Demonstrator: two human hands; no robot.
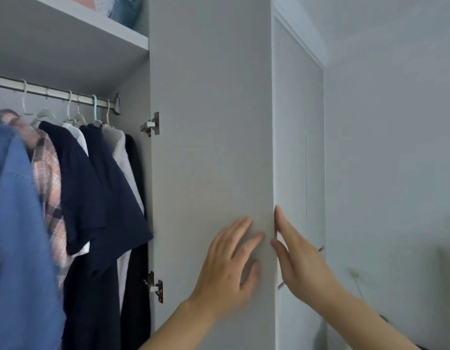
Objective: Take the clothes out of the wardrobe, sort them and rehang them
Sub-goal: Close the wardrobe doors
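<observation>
On the open wardrobe door [211,147], the left hand [229,269] is laid flat with fingers spread, and its edge is touched by the straight-fingered right hand [298,258]; nothing is held. Left of the door, the clothes [75,188] are hung on the rail [54,93]. Opening is judged the step; next a hanger must be lifted off

Plain pale grey wall [395,147] at right; soft, dim daylight throughout
</observation>
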